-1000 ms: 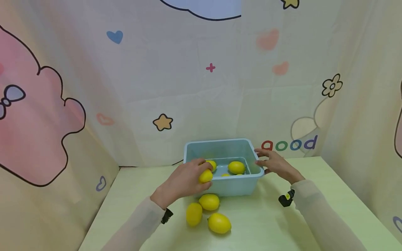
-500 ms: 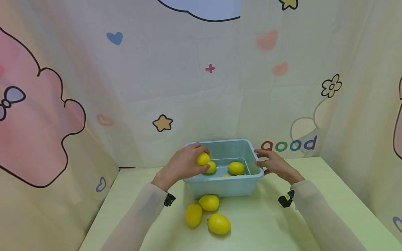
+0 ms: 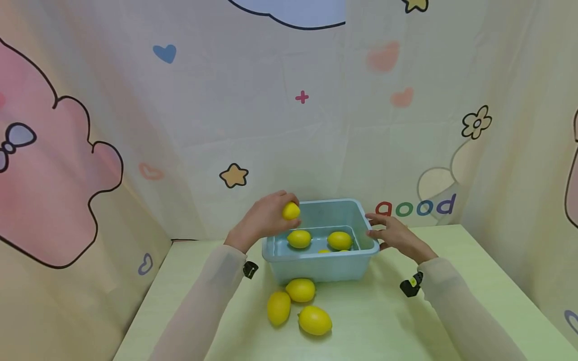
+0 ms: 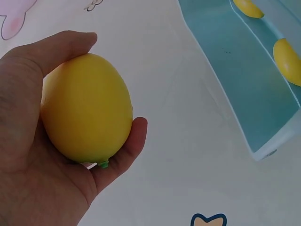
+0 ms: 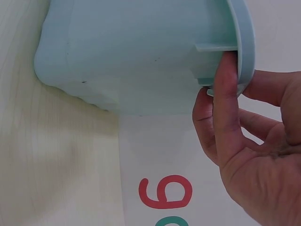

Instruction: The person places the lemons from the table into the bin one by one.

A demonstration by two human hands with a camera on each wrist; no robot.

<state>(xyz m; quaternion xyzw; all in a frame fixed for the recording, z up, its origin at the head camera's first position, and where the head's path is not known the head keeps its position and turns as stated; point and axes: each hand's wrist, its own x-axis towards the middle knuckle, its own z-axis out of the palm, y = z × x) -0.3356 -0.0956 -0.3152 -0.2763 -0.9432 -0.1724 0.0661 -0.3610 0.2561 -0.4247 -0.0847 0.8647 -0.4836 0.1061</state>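
My left hand (image 3: 266,216) grips a yellow lemon (image 4: 87,108) above the left end of a light blue plastic bin (image 3: 318,268). In the left wrist view fingers and thumb curl round the lemon, with its green stem tip showing below. My right hand (image 3: 399,238) holds the bin's right rim; in the right wrist view its fingers (image 5: 228,103) hook under the lip, thumb on the other side. Inside the bin a lemon (image 3: 299,239) lies at left and another lemon (image 3: 339,240) at right. Slivers of more yellow show behind the front wall.
On the pale table (image 3: 388,321), in front of the bin, lie three lemons: one lemon (image 3: 300,290) near the front wall, one lemon (image 3: 279,308) to its left, one lemon (image 3: 315,320) nearest me. A printed curtain (image 3: 253,110) stands behind the bin.
My left hand has risen with its lemon from the bin's front rim to above its left end, uncovering the lemon inside at left. The right hand stays on the rim.
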